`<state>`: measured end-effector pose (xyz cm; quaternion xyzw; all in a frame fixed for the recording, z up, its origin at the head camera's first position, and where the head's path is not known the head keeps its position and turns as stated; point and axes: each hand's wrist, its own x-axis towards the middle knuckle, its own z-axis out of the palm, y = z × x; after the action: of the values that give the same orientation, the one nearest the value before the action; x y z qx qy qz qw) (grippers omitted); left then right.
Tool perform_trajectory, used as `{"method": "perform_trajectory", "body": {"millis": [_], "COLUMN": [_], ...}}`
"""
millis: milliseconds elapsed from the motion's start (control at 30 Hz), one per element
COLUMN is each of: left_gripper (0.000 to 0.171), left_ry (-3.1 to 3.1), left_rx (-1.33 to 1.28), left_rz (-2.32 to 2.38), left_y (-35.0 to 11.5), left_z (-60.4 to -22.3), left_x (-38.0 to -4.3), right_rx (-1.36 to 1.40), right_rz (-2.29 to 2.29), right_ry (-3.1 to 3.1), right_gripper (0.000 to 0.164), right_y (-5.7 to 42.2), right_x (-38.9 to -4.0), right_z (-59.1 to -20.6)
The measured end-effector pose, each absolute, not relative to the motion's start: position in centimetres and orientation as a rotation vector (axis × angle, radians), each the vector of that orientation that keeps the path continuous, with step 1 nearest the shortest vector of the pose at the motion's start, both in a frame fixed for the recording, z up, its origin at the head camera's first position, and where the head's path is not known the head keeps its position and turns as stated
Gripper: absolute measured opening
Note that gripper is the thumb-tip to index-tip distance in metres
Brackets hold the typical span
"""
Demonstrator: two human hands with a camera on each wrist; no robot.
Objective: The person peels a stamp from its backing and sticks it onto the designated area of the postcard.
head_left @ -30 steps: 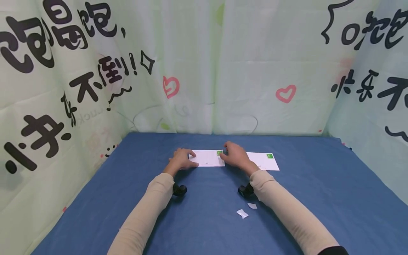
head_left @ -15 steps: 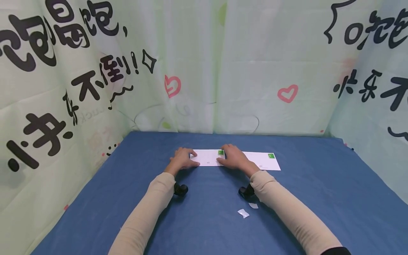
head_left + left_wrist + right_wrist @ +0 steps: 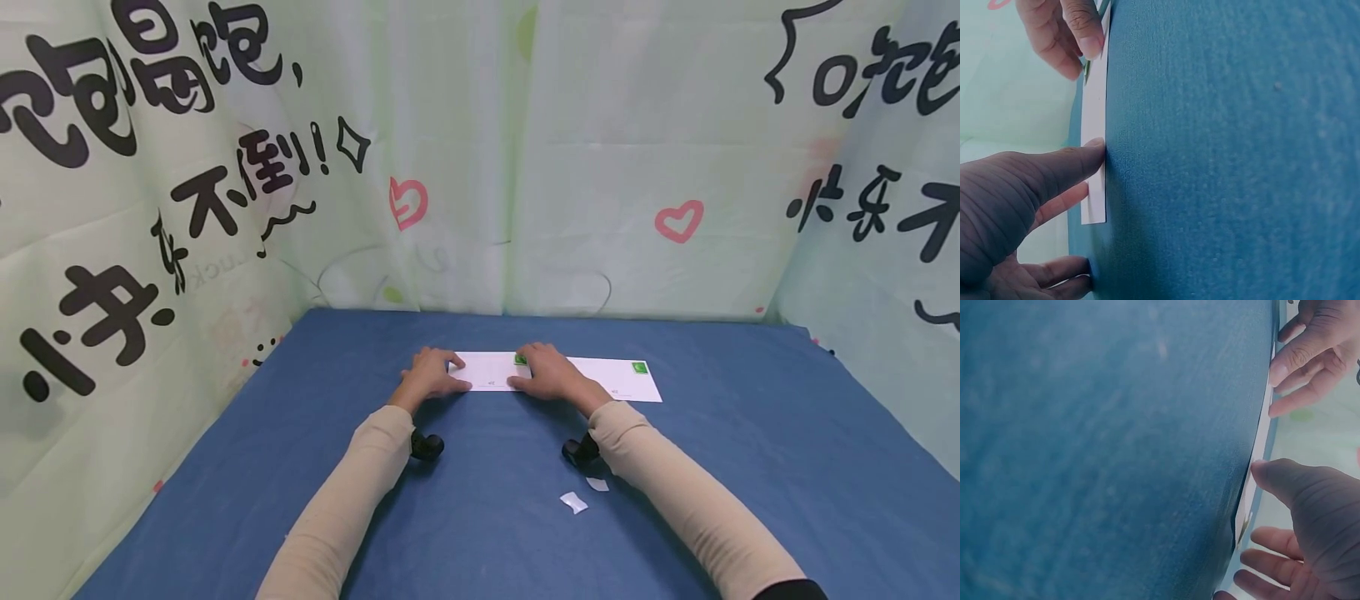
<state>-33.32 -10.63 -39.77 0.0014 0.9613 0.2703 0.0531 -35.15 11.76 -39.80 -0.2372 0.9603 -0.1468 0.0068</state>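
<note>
A white envelope point(image 3: 489, 372) lies flat on the blue-covered table, a green stamp point(image 3: 520, 360) at its upper right corner. My left hand point(image 3: 429, 375) spans its left end, thumb at the near edge and a finger at the far side. At the right end, my right hand point(image 3: 551, 372) rests its thumb near the lower edge, its fingers at the stamp and partly hiding it. In the left wrist view, the left thumb touches the envelope point(image 3: 1094, 119) with fingers spread. The right wrist view shows the right hand point(image 3: 1319, 519) with fingers apart, close over the envelope point(image 3: 1261, 437).
A second white envelope point(image 3: 618, 379) with its own green stamp point(image 3: 640, 367) lies to the right, partly behind the right hand. Two small white paper scraps point(image 3: 573, 502) lie nearer me. A printed curtain point(image 3: 585, 167) encloses the table's back and sides.
My right hand has come down from the envelope's right end onto it, and its fingers now cover more of the stamp. The left hand stays at the left end.
</note>
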Motion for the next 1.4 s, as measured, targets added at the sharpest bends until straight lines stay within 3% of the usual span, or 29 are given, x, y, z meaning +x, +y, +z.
{"method": "perform_trajectory", "body": {"millis": [1400], "left_gripper": [0.043], "left_ry": [2.940], "left_rx": [0.029], "left_rz": [0.827], "left_y": [-10.78], "left_z": [-39.90], "left_x": [-33.13], "right_rx": [-0.817], "right_rz": [-0.248], "right_ry": [2.922], "right_gripper": [0.057], "right_y": [11.43], "right_x": [-34.86], "right_z": [-39.63]}}
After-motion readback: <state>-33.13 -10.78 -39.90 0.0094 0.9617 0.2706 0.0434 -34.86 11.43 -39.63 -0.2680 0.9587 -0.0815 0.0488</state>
